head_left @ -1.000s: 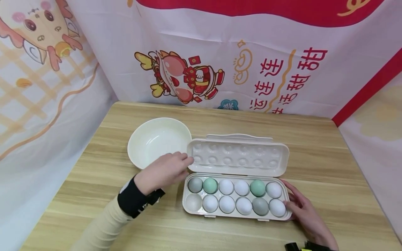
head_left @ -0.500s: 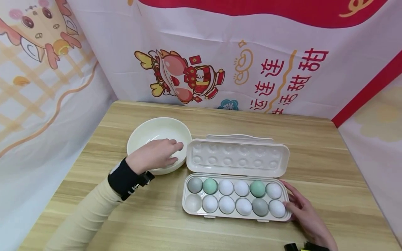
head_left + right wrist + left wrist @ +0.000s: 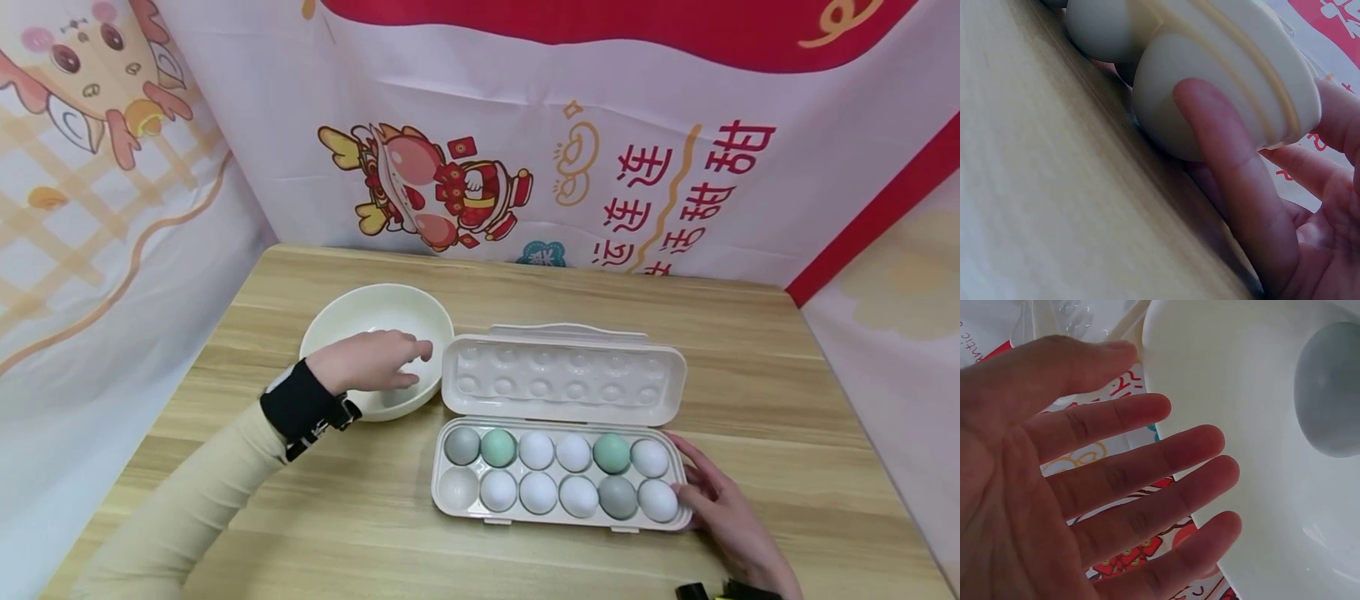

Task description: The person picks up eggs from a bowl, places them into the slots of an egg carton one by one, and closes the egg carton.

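My left hand [image 3: 371, 360] is over the cream bowl [image 3: 330, 321], fingers spread and straight with nothing between them. In the left wrist view a grey-green egg [image 3: 1332, 390] lies in the bowl, beyond the fingertips. At the other side, my right hand [image 3: 723, 504] grips the right end of an open egg carton [image 3: 558, 521], thumb against its underside cup [image 3: 1172, 103]. White eggs [image 3: 537, 493], pale green eggs [image 3: 498, 448] and grey eggs [image 3: 617, 497] fill its cups, except the bare front left cup [image 3: 458, 488].
The carton's lid [image 3: 562, 404] lies folded back behind the egg rows, its left end close to the bowl. A wood-grain table [image 3: 360, 517] carries everything. Printed cloth [image 3: 480, 67] hangs along the back and sides.
My left hand has moved left from beside the carton to over the bowl, then held nearly still there. The right hand stays on the carton's end.
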The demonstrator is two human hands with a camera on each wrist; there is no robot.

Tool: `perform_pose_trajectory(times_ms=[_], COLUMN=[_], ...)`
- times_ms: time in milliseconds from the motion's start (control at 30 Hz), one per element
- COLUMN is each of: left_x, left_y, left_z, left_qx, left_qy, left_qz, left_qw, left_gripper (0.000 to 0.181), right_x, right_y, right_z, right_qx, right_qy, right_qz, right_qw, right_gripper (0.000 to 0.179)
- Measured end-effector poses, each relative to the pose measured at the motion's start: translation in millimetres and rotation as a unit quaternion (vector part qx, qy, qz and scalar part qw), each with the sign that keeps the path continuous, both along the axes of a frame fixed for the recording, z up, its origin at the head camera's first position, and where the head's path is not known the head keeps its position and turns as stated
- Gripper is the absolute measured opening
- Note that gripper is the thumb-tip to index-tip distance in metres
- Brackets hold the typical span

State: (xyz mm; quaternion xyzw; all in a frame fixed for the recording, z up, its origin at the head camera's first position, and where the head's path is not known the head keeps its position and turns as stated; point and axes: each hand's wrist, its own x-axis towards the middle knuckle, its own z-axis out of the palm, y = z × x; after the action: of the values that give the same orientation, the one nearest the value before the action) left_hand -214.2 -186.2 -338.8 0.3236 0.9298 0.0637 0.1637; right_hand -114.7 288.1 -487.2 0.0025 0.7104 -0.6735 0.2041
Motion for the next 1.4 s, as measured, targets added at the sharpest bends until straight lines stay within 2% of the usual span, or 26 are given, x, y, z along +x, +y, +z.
perform_pose_trajectory(times_ms=[133, 367, 500, 733, 967, 1200, 1400], left_x=[-11.3, -26.2, -30.9, -37.1, -40.5, -37.0, -36.6], left_y=[-4.3, -9.2, -10.5, -8.5, -3.4, 1.8, 3.1], left_z=[-4.7, -18.1, -24.0, -25.9, -26.0, -23.9, -25.3], left_qx=[-0.001, -0.021, -0.026, -0.058, -0.106, -0.129, -0.165], left_qy=[-0.033, -0.064, -0.074, -0.109, -0.12, -0.124, -0.133], left_qz=[-0.001, -0.011, -0.017, -0.016, -0.004, 0.007, 0.023], left_qw=[0.9995, 0.9977, 0.9968, 0.9922, 0.9871, 0.9839, 0.9771], left_gripper=[0.023, 0.022, 0.02, 0.016, 0.017, 0.02, 0.025], right_x=[-1.2, -0.4, -0.3, 0.1, 0.5, 0.1, 0.0], right_y=[0, 1, 1, 1, 0, 1, 1], right_z=[-1.1, -2.5, -3.3, -3.8, -3.5, -4.5, -4.1], right_qx=[-0.013, -0.012, -0.01, -0.012, -0.009, -0.017, -0.016], right_qy=[0.005, 0.001, 0.005, 0.01, 0.01, 0.014, 0.013], right_qz=[0.006, 0.002, 0.004, 0.005, 0.003, 0.002, 0.002], right_qw=[0.9999, 0.9999, 0.9999, 0.9999, 0.9999, 0.9998, 0.9998], right_gripper=[0.067, 0.067, 0.067, 0.066, 0.066, 0.066, 0.066])
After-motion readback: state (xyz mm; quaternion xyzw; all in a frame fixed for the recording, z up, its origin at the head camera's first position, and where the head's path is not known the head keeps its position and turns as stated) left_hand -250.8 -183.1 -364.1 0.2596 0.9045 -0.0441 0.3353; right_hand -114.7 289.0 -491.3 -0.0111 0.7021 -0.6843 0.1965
